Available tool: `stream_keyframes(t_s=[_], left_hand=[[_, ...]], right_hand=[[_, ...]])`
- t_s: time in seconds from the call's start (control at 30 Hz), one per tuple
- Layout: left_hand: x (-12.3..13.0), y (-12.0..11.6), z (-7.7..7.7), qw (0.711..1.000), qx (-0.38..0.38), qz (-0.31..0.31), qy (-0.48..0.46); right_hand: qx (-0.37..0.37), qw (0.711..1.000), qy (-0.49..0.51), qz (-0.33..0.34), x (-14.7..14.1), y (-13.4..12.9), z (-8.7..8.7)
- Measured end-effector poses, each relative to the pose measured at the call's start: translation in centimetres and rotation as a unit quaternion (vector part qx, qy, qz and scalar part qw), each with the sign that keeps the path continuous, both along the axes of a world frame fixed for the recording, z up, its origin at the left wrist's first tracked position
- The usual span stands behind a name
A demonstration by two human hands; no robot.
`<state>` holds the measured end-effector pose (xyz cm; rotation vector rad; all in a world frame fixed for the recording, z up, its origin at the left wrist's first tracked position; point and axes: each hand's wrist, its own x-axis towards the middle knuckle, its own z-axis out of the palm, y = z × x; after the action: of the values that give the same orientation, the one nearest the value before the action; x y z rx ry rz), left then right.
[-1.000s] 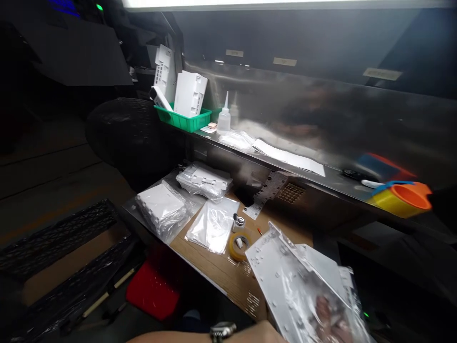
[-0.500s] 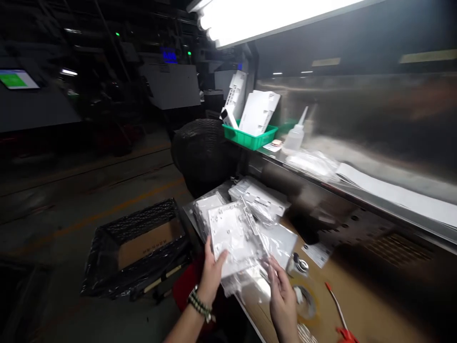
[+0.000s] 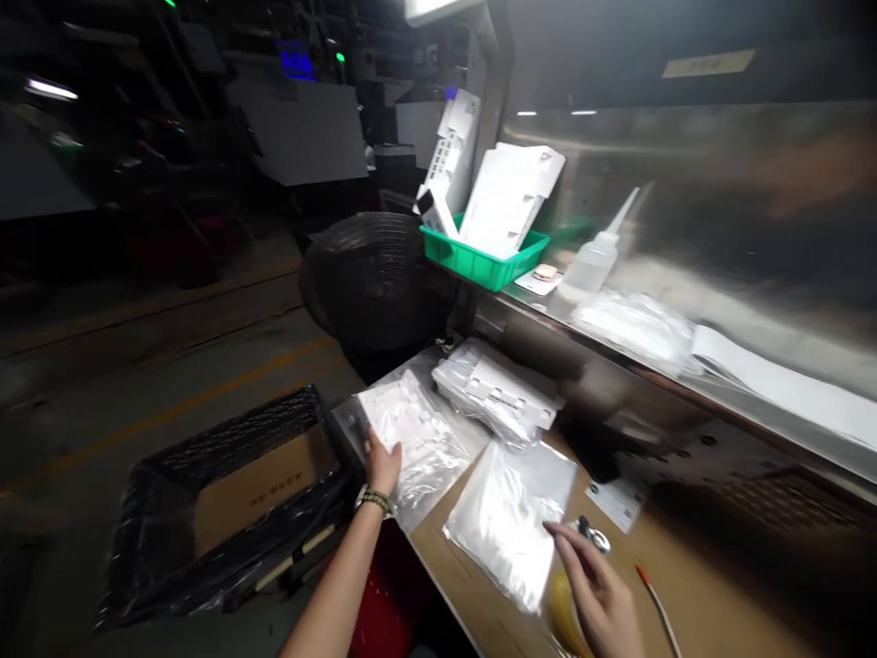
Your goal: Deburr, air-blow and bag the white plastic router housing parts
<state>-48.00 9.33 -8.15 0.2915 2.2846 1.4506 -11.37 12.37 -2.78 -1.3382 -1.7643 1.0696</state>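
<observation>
My left hand holds the near-left edge of a white plastic panel in a clear bag, thumb apart from the fingers. This panel lies at the left side of the workbench, on other clear plastic. Close to the right edge of a stack of flat clear bags hovers my right hand, its fingers stretched out and nothing held. Whether a fingertip touches the bags I cannot tell. Behind them lies another bagged stack of white panels. A roll of tape is partly hidden by my right hand.
A green tray with white parts, a squeeze bottle and plastic bags stand on the metal shelf. Left of the bench is a crate lined with black plastic, with cardboard inside. A red-tipped tool lies at right.
Both hands held the bagged panel over the bench; now it lies at the left with only my left hand on it. My right hand has let go and moved right. The view has shifted.
</observation>
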Motion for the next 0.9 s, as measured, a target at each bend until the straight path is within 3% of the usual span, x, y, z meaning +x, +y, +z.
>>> stream_keyframes(t_s=[0.13, 0.23, 0.33, 0.37, 0.4, 0.43, 0.47, 0.5, 0.6, 0.67, 0.77, 0.9], left_hand=[[-0.5, -0.5, -0.4, 0.997, -0.059, -0.023, 0.048], [0.7, -0.8, 0.7, 0.993, -0.068, -0.004, 0.100], [4.9, 0.5, 2.5, 0.991, 0.002, -0.017, 0.133], [6.8, 1.6, 3.0, 0.990, 0.091, -0.063, 0.089], [8.8, 3.1, 3.3, 0.978, 0.175, -0.111, -0.011], [10.6, 4.9, 3.3, 0.952, 0.211, -0.152, -0.160], [12.2, 6.9, 3.0, 0.914, 0.212, -0.132, -0.320], [13.5, 9.1, 2.4, 0.899, 0.190, -0.106, -0.381], [15.4, 15.4, -0.4, 0.868, 0.118, -0.043, -0.481], [15.7, 18.3, -2.2, 0.848, 0.106, -0.018, -0.518], [15.9, 20.3, -3.6, 0.830, 0.122, 0.006, -0.545], [16.5, 20.9, -4.1, 0.821, 0.144, 0.016, -0.552]], right_hand=[[-0.005, 0.992, -0.125, 0.010, 1.8, 9.2, 0.5], [-0.044, 0.976, -0.205, 0.055, 1.1, 16.9, -1.3], [-0.089, 0.949, -0.283, 0.104, -1.2, 22.4, -4.5], [-0.102, 0.938, -0.308, 0.118, -2.0, 23.6, -5.7], [-0.111, 0.927, -0.333, 0.130, -2.9, 24.4, -6.7], [-0.118, 0.917, -0.356, 0.139, -3.6, 24.8, -7.7], [-0.122, 0.906, -0.378, 0.145, -4.1, 25.1, -8.6], [-0.125, 0.897, -0.398, 0.148, -4.6, 25.2, -9.3], [-0.133, 0.873, -0.445, 0.150, -5.2, 25.4, -10.6], [-0.142, 0.861, -0.462, 0.157, -5.3, 25.6, -11.0], [-0.152, 0.850, -0.471, 0.181, -5.3, 26.0, -11.2], [-0.144, 0.844, -0.477, 0.198, -5.8, 26.3, -11.1]])
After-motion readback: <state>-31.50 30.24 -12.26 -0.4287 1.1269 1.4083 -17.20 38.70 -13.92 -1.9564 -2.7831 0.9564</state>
